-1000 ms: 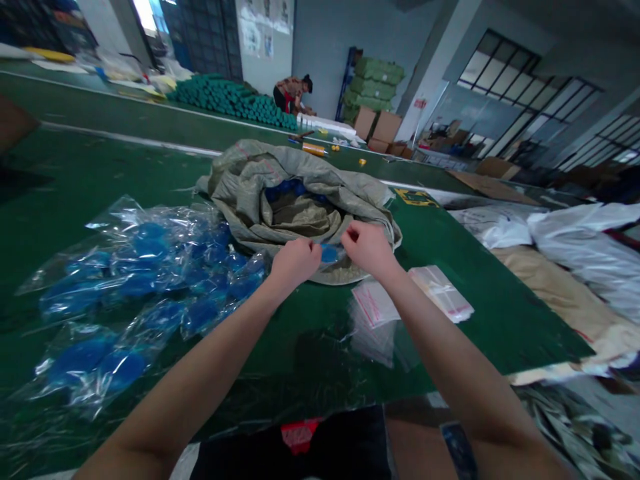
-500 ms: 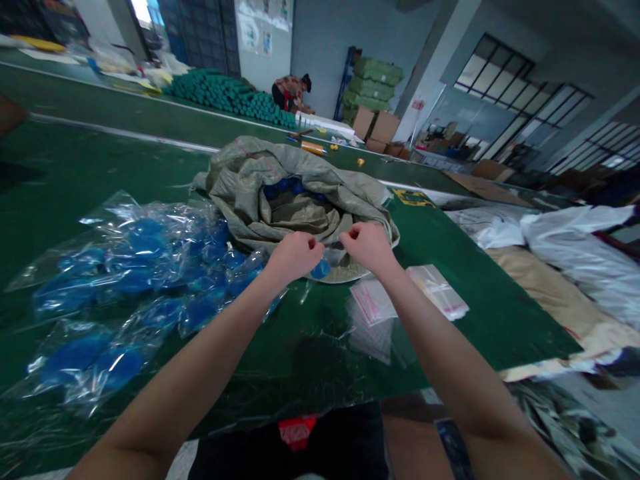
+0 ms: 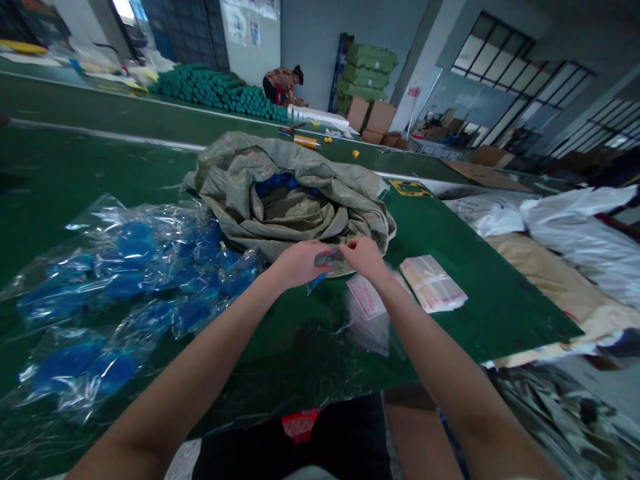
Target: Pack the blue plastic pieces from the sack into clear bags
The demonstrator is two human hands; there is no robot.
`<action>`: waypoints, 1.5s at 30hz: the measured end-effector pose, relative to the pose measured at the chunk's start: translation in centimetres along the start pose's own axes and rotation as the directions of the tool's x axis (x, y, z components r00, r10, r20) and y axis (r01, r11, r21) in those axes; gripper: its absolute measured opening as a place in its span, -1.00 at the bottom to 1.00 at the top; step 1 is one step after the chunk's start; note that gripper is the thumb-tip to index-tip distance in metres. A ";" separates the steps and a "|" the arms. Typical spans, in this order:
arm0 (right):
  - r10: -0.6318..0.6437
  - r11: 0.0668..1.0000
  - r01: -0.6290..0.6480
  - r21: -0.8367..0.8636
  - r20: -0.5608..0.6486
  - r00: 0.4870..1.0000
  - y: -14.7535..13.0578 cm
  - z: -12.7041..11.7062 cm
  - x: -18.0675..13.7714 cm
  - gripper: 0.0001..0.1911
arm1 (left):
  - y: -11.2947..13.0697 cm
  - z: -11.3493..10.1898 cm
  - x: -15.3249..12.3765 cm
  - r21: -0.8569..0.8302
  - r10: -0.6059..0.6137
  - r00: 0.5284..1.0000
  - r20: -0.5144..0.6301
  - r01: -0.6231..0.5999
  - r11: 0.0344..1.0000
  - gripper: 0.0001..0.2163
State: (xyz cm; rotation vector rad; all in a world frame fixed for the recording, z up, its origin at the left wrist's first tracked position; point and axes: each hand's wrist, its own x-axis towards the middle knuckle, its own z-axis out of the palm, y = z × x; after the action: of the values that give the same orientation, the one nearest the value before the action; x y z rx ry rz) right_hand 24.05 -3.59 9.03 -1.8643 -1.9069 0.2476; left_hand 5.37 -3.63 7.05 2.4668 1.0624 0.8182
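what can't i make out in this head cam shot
In the head view:
Small blue piece by the clear plastic film: full shape covered by the left hand.
Blue round balls: number hidden by the grey-green woven sack.
Flat clear pink-striped sleeves: partly behind the right forearm.
Yellow-and-black flat label: any print too small.

Clear plastic bag [image 3: 327, 258], held, seemingly blue inside

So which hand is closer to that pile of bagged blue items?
The left hand: it sits just right of the pile of bagged blue items. The right hand is farther off, on the left hand's far side.
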 end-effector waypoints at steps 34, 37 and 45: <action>-0.154 0.868 -0.041 0.494 0.348 0.925 -0.7 0.3 0.7 -0.84 | -0.1 -4.3 0.2 -0.113 -0.448 0.861 -0.242 0.433 0.894 -0.74; -0.171 0.883 0.051 0.466 0.220 0.960 -0.2 0.3 1.2 -0.83 | -0.5 -4.2 0.2 -0.150 -0.459 0.858 -0.231 0.434 0.888 -0.75; -0.049 0.773 -0.069 0.631 0.167 0.985 1.2 3.7 1.2 -0.82 | -1.9 -2.7 0.5 -0.262 -0.535 0.821 -0.202 0.481 0.837 -0.72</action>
State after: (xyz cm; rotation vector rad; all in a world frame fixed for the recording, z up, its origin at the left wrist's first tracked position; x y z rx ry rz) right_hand 23.53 -1.60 5.53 -1.4117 -1.6209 0.9648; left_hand 2.89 -1.84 8.41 1.7965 1.5606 1.0292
